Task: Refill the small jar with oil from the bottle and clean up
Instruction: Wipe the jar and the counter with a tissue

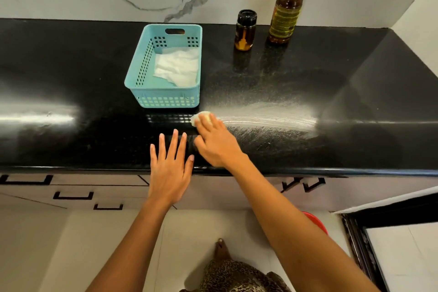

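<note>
Worktop: a glossy black speckled stone countertop (71, 73) is carrying everything, running along a white marble-patterned wall.
Basket: a teal perforated plastic basket (166, 101) is sitting mid-countertop, its cut-out handle end facing the back edge.
Basket contents: loose sheets of white tissue paper (177, 66) are lying flat on its floor, towards its right wall.
Jar: a small dark glass jar with a black screw lid (245, 31) is standing upright near the back edge, right of the basket and apart from it; the lid is sitting on, and amber oil is showing through its lower part.
Bottle: a tall clear plastic bottle of yellow oil (288, 7) is standing upright just beside the jar on its right, holding oil up to its shoulder; its top is running out of view.
Right hand: the right hand (213, 142) is curling its fingers over a small crumpled wad of white tissue (201, 117) and pressing it onto the countertop just in front of the basket's front right corner.
Smear: pale wiped streaks (267, 121) are fanning rightward from the wad.
Left hand: the left hand (169, 168) is lying palm down at the front edge, fingers straight and spread, holding nothing.
</note>
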The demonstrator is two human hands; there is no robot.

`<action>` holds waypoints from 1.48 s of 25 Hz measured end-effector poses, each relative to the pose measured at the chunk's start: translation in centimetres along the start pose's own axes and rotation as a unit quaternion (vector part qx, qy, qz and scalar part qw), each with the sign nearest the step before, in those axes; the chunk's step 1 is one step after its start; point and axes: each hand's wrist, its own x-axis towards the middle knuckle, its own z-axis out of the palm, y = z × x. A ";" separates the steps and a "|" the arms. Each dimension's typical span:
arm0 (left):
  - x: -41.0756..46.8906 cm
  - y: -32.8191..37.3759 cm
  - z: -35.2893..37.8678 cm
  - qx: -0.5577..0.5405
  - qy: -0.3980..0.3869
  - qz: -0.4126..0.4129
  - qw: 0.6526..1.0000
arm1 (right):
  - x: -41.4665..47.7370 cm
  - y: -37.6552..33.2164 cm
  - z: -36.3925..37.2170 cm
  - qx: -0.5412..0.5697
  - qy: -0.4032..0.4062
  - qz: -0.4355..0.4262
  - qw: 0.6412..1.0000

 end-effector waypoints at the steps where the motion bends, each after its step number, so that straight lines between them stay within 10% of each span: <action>1: 0.0 0.0 0.0 -0.003 0.002 -0.002 1.000 | -0.6 -0.5 0.4 -0.001 0.000 -0.016 1.000; 7: 0.0 -0.1 0.1 0.003 0.008 0.002 1.000 | -11.1 1.5 1.6 -0.026 0.060 -0.101 0.993; 15: 0.1 0.0 0.2 0.009 0.007 0.003 1.000 | -14.8 12.5 -2.2 0.012 0.227 0.250 0.941; 20: -0.9 1.3 0.3 -0.015 0.020 -0.031 0.999 | -14.9 7.9 -0.4 0.028 0.294 0.154 0.943; 25: 0.0 8.1 0.3 -0.023 0.007 0.144 0.989 | -18.4 9.5 -0.2 0.084 0.327 0.155 0.928; 37: 5.9 27.2 5.0 -0.036 -0.048 0.437 0.898 | -27.5 21.6 10.1 0.390 0.370 0.656 0.529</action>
